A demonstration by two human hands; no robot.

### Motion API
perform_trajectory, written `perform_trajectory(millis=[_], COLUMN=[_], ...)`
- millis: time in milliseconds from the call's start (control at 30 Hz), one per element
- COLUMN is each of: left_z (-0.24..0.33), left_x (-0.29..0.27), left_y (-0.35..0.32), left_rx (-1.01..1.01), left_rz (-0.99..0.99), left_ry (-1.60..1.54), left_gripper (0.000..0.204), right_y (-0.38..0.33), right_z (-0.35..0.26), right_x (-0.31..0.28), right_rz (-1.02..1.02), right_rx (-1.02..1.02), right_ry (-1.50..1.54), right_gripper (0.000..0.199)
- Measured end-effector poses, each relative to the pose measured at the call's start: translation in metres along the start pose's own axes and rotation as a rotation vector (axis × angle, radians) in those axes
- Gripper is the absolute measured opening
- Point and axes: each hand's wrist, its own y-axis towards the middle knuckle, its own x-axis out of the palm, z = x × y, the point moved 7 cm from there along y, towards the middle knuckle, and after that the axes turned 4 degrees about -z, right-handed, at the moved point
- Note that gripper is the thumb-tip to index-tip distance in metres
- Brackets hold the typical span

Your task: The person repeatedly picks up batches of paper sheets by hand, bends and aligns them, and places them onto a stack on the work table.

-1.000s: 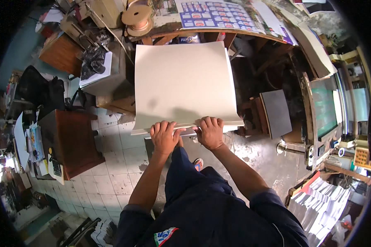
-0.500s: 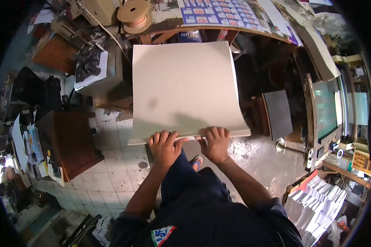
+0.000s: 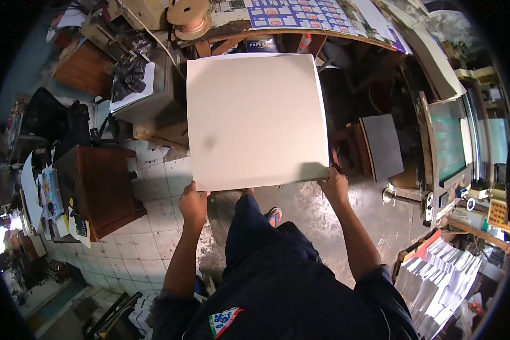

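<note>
A stack of large cream sheets of paper or card (image 3: 258, 122) lies flat in front of me, with a white edge showing along its far and right sides. My left hand (image 3: 193, 205) grips the near left corner, its thumb over the edge. At the near right corner my right hand (image 3: 335, 186) is closed on the stack, with some fingers hidden beneath. A small dark smudge or shadow shows on the left part of the top sheet. What bears the stack is hidden under it.
Beyond the stack is a worktable (image 3: 232, 28) with a wire spool (image 3: 188, 17) and printed sheets (image 3: 306, 14). Left stand a metal desk (image 3: 147, 102) and a brown wooden cabinet (image 3: 99, 192). A grey board (image 3: 382, 147), a machine (image 3: 447, 147) and piled papers (image 3: 436, 277) are on the right.
My hands have moved apart, from the middle of the near edge to its two corners. The near edge, which was bent and fanned, now lies straighter and flatter.
</note>
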Motion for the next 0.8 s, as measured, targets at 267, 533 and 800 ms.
perform_trajectory(millis=[267, 533, 800], left_z=[-0.05, -0.058, 0.004], left_x=[0.018, 0.061, -0.005], left_y=[0.039, 0.012, -0.016], left_rx=[-0.068, -0.295, -0.217], left_rz=[-0.087, -0.493, 0.342], left_ry=[-1.027, -0.965, -1.112], left_gripper=[0.071, 0.039, 0.074], right_y=[0.001, -0.057, -0.022], right_z=[0.019, 0.066, 0.054], right_x=[0.027, 0.023, -0.049], right_rz=[-0.45, -0.732, 0.019], right_rx=[0.354, 0.288, 0.442], right_ry=[0.964, 0.956, 0.634], right_gripper=[0.052, 0.034, 0.079])
